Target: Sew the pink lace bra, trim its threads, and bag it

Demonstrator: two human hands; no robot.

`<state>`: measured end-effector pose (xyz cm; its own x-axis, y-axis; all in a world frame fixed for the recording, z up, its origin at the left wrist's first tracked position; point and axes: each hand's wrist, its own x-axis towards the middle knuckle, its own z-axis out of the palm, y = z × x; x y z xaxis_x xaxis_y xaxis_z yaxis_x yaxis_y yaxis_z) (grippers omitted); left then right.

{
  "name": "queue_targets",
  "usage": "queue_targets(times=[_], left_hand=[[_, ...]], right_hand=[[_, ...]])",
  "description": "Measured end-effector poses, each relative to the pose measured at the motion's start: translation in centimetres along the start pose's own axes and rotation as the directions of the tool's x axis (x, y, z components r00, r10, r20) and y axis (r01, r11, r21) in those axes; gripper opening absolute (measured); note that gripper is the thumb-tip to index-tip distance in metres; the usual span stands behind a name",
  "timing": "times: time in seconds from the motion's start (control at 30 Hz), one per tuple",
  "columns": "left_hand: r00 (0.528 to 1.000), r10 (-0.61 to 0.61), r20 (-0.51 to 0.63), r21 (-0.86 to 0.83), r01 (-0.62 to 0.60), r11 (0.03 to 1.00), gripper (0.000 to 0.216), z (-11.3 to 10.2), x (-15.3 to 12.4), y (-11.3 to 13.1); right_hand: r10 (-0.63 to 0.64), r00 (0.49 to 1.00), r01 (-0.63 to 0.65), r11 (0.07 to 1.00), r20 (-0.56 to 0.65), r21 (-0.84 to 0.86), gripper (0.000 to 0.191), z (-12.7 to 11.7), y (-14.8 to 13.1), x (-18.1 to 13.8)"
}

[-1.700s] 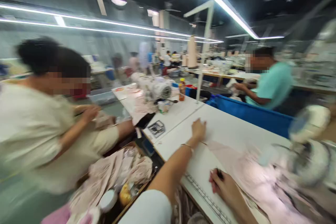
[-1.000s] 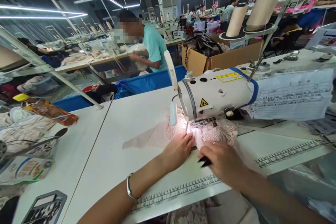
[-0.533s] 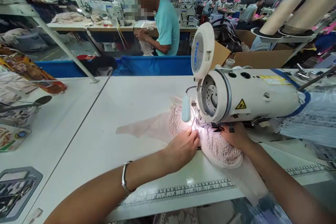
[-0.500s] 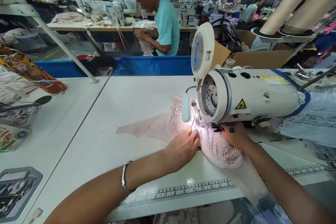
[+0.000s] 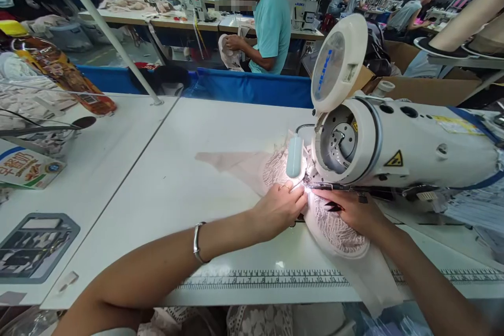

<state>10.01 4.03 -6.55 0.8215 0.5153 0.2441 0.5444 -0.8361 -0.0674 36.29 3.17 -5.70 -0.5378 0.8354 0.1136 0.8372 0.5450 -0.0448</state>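
Note:
A pale pink bra (image 5: 333,228) with ruffled lace cups lies under the head of a white sewing machine (image 5: 409,147). One cup is left of the needle area, the other in front and to the right. My left hand (image 5: 279,207) is closed, pinching the fabric between the cups, close to the lit needle area. My right hand (image 5: 360,212) rests on the near cup, its index finger stretched toward the needle. Black pointed blades, apparently thread snips (image 5: 334,207), jut out from its curled fingers. The machine head partly hides the stitching point.
A ruler strip (image 5: 275,279) runs along the table's front edge. At left are a bottle (image 5: 65,71), a carton (image 5: 29,165) and a recessed tray (image 5: 59,262). Thread cones (image 5: 468,16) stand at right. A co-worker in a teal shirt (image 5: 273,21) sits beyond the blue cloth bin (image 5: 252,86).
The view has shifted, so the table and machine sit differently in it. My right index finger now reaches further toward the needle. My left hand keeps its pinch on the bra.

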Motion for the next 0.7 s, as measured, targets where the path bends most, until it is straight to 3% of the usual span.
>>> queue_targets(times=[0.13, 0.47, 0.7], left_hand=[[1.000, 0.017, -0.016, -0.005, -0.017, 1.000, 0.031, 0.4, -0.1, -0.5], [0.999, -0.008, 0.039, -0.175, 0.015, 0.984, 0.035, -0.1, 0.2, -2.2], [0.998, -0.020, 0.062, -0.271, 0.036, 0.962, 0.034, -0.1, 0.3, -3.0]], right_hand=[[-0.019, 0.999, 0.017, 0.999, 0.039, 0.046, 0.056, 0.0, -0.5, 0.0], [0.139, 0.972, -0.149, 0.988, 0.188, 0.039, 0.067, -0.3, -1.6, 0.0], [0.165, 0.968, -0.174, 0.984, 0.190, 0.031, 0.063, -0.7, -2.3, 0.0]])
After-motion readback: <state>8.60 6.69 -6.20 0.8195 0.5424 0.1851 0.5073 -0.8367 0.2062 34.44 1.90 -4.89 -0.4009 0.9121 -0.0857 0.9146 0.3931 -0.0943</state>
